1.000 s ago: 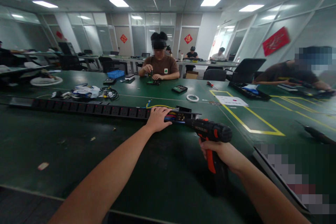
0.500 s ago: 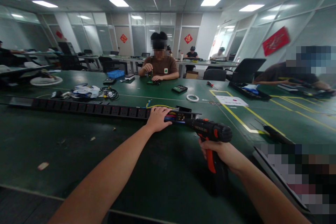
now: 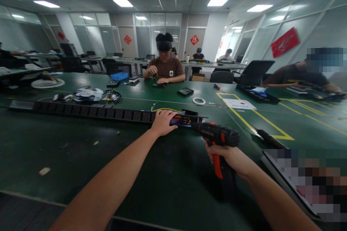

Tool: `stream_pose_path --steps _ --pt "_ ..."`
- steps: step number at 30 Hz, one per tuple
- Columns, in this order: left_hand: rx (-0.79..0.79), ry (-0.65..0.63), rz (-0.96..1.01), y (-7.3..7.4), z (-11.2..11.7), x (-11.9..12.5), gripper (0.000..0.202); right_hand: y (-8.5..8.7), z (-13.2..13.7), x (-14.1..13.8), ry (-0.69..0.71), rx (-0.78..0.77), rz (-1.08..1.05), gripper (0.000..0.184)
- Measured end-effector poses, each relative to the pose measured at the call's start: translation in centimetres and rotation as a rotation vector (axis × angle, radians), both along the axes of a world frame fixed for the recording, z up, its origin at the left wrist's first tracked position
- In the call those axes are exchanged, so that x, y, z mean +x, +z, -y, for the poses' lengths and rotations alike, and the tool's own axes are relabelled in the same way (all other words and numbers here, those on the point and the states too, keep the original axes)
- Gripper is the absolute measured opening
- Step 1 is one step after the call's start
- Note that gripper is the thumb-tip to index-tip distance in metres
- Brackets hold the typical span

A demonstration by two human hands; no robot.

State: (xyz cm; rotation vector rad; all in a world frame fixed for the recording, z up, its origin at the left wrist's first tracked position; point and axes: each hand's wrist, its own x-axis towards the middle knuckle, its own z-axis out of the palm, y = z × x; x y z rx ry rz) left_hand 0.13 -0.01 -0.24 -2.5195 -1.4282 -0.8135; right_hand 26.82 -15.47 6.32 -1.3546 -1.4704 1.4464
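A long black power strip (image 3: 116,113) with many sockets lies across the green table. My left hand (image 3: 163,122) is closed over its right part, thumb on the near side. Beside that hand the strip's end is uncovered, with coloured wires (image 3: 177,118) and brass-coloured contacts showing. A yellow-green wire (image 3: 165,109) arches out behind it. My right hand (image 3: 223,153) is wrapped round the grip of a black and orange cordless drill (image 3: 219,134), held level and pointing left. The drill's nose is at the strip's open end; whether its bit touches a screw I cannot tell.
Across the table a person (image 3: 165,68) handles small parts. At right lie a white sheet (image 3: 238,104), a black tray (image 3: 257,94) and a black-handled tool (image 3: 271,139). Bagged cables (image 3: 89,95) and a white ring (image 3: 198,101) lie behind the strip.
My hands, the drill and the power strip hold nearly the same place. The black-handled tool on the right has shifted left.
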Motion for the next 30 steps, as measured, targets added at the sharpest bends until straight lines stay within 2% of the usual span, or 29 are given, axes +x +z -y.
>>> stream_pose_path --steps 30 --pt "0.0 -0.011 0.012 -0.08 -0.07 0.0 0.065 -0.21 -0.16 0.01 -0.012 -0.007 -0.012 0.013"
